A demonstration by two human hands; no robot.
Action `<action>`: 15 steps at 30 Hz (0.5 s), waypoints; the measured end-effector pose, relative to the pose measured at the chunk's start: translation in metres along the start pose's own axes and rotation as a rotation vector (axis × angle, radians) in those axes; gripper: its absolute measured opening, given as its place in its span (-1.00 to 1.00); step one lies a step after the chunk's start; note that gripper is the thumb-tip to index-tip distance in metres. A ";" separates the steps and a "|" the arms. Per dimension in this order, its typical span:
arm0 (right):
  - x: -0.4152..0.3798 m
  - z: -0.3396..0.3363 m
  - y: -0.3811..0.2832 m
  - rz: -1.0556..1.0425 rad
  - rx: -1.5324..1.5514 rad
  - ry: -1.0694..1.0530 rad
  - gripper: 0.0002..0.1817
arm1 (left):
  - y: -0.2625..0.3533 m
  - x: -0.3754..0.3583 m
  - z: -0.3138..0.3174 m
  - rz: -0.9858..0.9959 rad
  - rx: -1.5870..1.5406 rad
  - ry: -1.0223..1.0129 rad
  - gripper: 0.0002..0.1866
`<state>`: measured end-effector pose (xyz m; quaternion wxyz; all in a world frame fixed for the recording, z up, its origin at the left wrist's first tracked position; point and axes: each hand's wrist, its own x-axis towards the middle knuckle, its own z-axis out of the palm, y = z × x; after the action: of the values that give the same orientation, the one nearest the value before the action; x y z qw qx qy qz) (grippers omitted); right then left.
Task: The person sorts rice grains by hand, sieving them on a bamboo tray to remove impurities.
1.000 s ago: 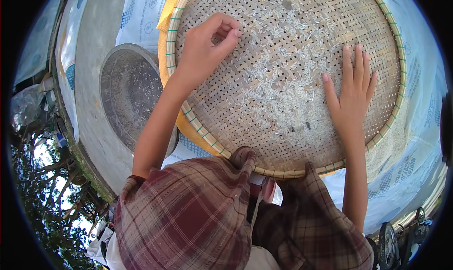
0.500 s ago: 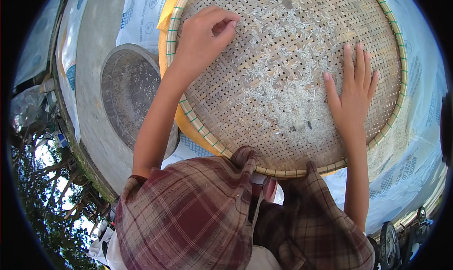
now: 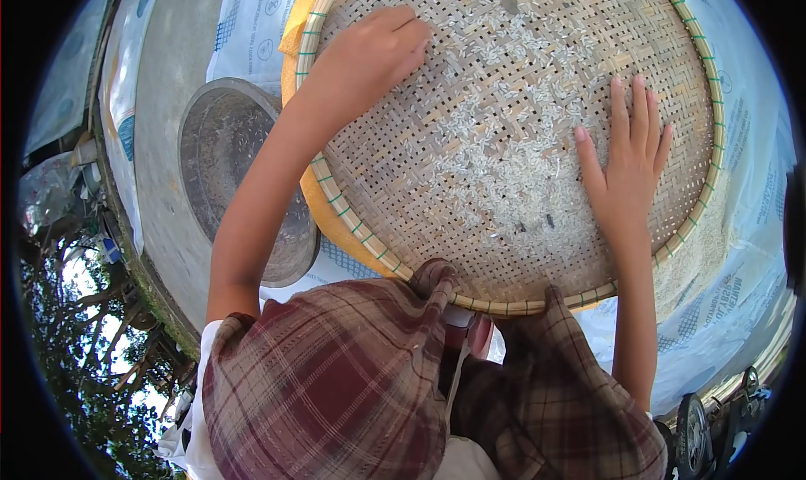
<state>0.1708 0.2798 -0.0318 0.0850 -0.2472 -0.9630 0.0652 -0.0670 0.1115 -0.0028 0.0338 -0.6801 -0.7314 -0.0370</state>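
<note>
A round woven bamboo winnowing basket with a green-stitched rim spans the view in front of me. White rice grains are scattered over its middle and lower part, with a few dark bits among them. My left hand is over the upper left of the weave, its fingers curled together; the fingertips point down and what they pinch, if anything, is hidden. Flat on the basket's right side rests my right hand, fingers stretched out and spread slightly, beside the grains.
A grey metal basin with scattered grains inside stands left of the basket on a concrete ledge. Yellow cloth and printed white-blue sacks lie underneath. More grain is heaped at the right. Wheels show at lower right.
My left hand has turned over so its knuckles face up, and its forearm has swung left and up. My right hand stays in place on the basket.
</note>
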 end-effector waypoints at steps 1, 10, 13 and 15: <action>0.000 0.000 0.000 0.003 0.000 -0.004 -0.35 | -0.002 -0.001 0.000 -0.221 -0.286 0.021 -0.88; 0.000 0.000 0.000 0.007 0.001 0.003 -0.35 | -0.018 -0.012 0.003 -0.707 -1.341 0.111 -0.75; 0.000 -0.001 0.000 0.012 0.001 0.001 -0.35 | -0.014 -0.010 -0.001 -0.698 -1.239 0.066 -0.75; 0.000 -0.001 0.000 0.014 0.003 0.001 -0.35 | -0.015 -0.011 -0.001 -0.698 -1.191 0.046 -0.75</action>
<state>0.1710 0.2794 -0.0309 0.0852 -0.2539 -0.9611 0.0671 -0.0816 0.0992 -0.0026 -0.3438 -0.3068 -0.7617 -0.4555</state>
